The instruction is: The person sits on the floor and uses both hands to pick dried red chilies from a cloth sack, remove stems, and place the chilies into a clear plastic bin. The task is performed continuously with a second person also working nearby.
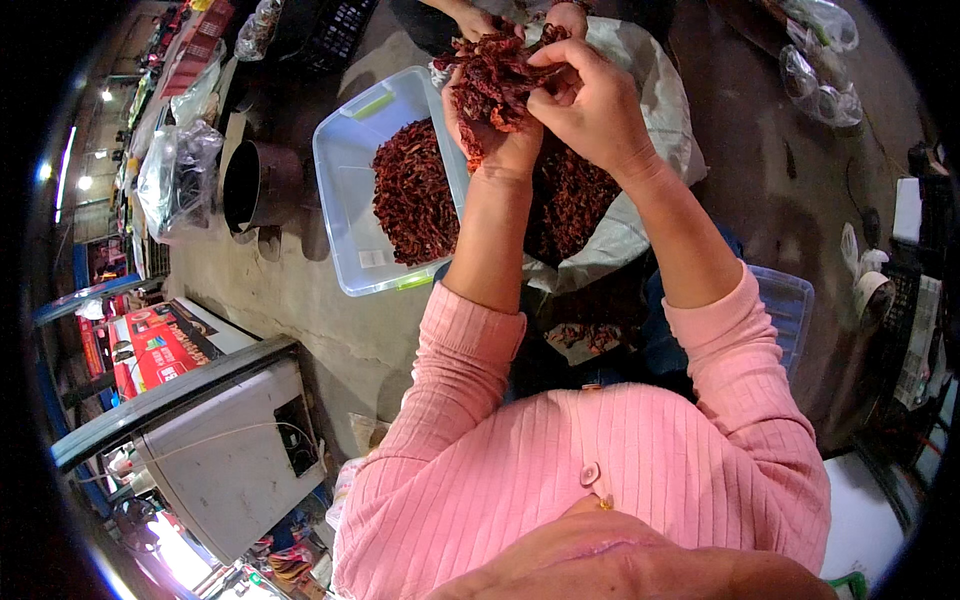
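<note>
My left hand (504, 146) is palm up and cups a heap of shrivelled dark-red dried pods (491, 79) that look like chillies. My right hand (600, 105) is at the right side of that heap, its bent fingers and thumb on a few pieces. Below the hands, a white woven sack (664, 112) with rolled-down sides holds a mass of similar dried pieces (574, 199). To the left stands a clear plastic box (334, 195) with more dried pieces (412, 191) piled along its right side.
Another person's hands (472, 19) reach in from the top, just beyond mine. A metal cylinder (274, 184) and bagged goods (176, 180) are left of the box. A white cabinet (232, 450) stands at lower left, a clear plastic bin (784, 307) on my right.
</note>
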A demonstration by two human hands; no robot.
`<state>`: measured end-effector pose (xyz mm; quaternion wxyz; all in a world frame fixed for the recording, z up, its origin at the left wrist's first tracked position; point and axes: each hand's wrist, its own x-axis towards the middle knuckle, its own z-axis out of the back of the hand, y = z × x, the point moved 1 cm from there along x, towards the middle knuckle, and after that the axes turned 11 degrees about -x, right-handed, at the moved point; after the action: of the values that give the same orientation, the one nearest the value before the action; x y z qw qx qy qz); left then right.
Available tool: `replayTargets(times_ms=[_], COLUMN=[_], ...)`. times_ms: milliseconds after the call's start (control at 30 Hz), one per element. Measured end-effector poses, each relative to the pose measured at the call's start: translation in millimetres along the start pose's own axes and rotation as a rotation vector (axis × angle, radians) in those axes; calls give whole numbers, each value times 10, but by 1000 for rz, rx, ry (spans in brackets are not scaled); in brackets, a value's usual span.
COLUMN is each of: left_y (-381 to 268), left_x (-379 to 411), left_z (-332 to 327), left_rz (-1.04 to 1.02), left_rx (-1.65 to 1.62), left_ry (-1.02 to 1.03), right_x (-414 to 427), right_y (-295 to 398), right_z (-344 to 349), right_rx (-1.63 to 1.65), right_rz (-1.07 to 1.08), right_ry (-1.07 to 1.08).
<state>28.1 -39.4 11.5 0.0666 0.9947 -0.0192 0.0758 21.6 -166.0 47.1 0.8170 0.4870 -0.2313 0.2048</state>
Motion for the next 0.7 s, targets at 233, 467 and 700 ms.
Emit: replayTargets(times_ms=[233, 467, 700], left_y=[-69, -135, -38], left_x=[19, 26, -8], left_z=[43, 19, -206], left_rz=[142, 112, 99], left_rx=[-174, 28, -222], left_ry=[37, 72, 0], right_x=[21, 17, 31], right_y=[-201, -227, -288], right_z=[-44, 18, 43], right_rx=[482, 1105, 1334], right_rz=[-287, -723, -851], right_ry=[110, 261, 227])
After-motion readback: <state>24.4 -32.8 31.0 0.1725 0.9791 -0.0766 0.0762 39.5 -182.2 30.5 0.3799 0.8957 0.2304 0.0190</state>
